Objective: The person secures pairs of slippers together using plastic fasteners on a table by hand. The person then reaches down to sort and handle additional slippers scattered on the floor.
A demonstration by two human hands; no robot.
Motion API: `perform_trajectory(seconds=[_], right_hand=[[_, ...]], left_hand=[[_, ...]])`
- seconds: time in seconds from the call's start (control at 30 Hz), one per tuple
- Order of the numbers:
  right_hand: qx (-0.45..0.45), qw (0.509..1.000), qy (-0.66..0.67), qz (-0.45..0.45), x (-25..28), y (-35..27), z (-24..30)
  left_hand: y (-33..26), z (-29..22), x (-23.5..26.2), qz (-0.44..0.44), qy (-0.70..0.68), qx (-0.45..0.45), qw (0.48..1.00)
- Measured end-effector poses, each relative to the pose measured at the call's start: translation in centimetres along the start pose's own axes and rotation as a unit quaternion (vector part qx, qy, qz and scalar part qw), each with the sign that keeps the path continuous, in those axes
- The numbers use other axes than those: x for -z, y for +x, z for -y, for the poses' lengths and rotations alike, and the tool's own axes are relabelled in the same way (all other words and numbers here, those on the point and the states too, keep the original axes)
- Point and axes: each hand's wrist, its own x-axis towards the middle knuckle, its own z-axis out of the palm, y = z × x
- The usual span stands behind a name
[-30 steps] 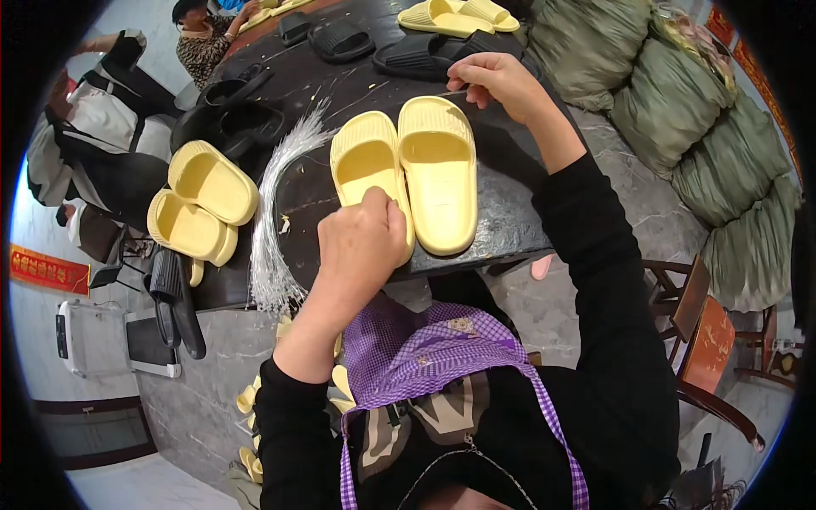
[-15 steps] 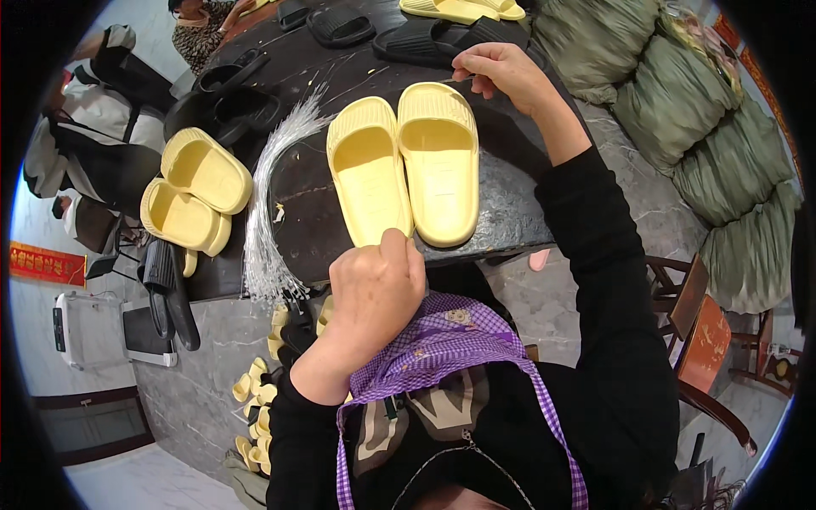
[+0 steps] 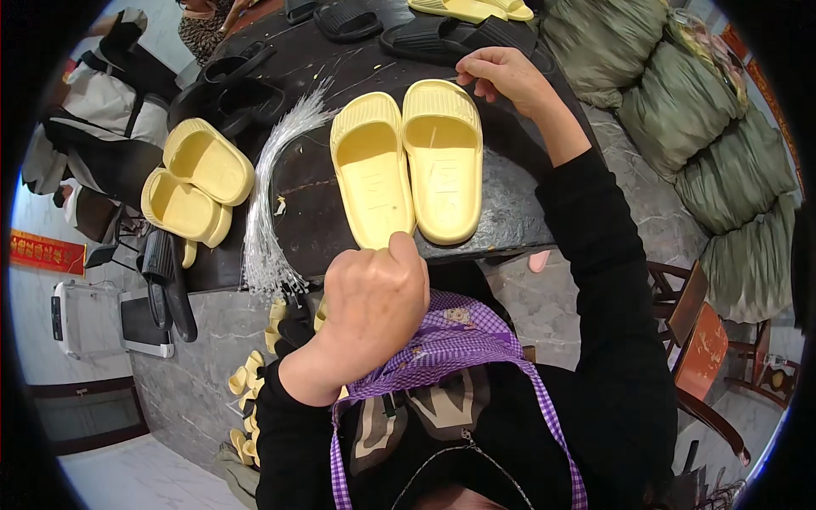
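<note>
Side by side at the table's near edge lie a left yellow slide slipper (image 3: 370,170) and a right yellow slide slipper (image 3: 444,174), toes pointing away from me. My left hand (image 3: 374,293) is closed in a fist-like pinch at the left slipper's heel; whatever its fingers grip is hidden. Beyond the right slipper's toe, my right hand (image 3: 510,81) hovers above the table with thumb and forefinger pinched together. Anything between those fingers is too fine to name. A bundle of thin clear plastic strands (image 3: 265,200) lies left of the pair.
Nested yellow slippers (image 3: 200,183) sit at the left of the dark table (image 3: 310,229). Black slippers (image 3: 416,38) lie along its far side. Stuffed green sacks (image 3: 680,115) and a wooden chair (image 3: 705,340) stand to the right. More slippers (image 3: 246,374) lie on the floor.
My left hand has shifted slightly left and nearer to me, staying closed. My right hand keeps its pinch almost in place. The view has tilted slightly; the slippers stay where they were.
</note>
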Motion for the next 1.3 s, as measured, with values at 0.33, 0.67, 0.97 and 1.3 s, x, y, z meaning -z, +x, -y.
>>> perform_trajectory(seconds=[0.33, 0.67, 0.97, 1.3], right_hand=[[-0.002, 1.0, -0.004, 0.007, -0.2, 0.1, -0.1], [0.056, 0.997, -0.047, -0.021, -0.9, 1.2, -2.2], [0.096, 0.978, -0.181, -0.042, -3.0, 2.3, -2.3], [0.016, 0.933, -0.354, 0.059, -5.7, 4.8, -0.1]], left_hand=[[2.4, 1.2, -0.7, 0.036, 0.075, -0.042, 0.996], [6.3, 2.2, -5.5, 0.047, 0.117, -0.026, 0.992], [8.7, 3.5, -9.0, 0.009, 0.178, 0.019, 0.984], [8.2, 4.9, -10.2, -0.035, 0.168, 0.001, 0.985]])
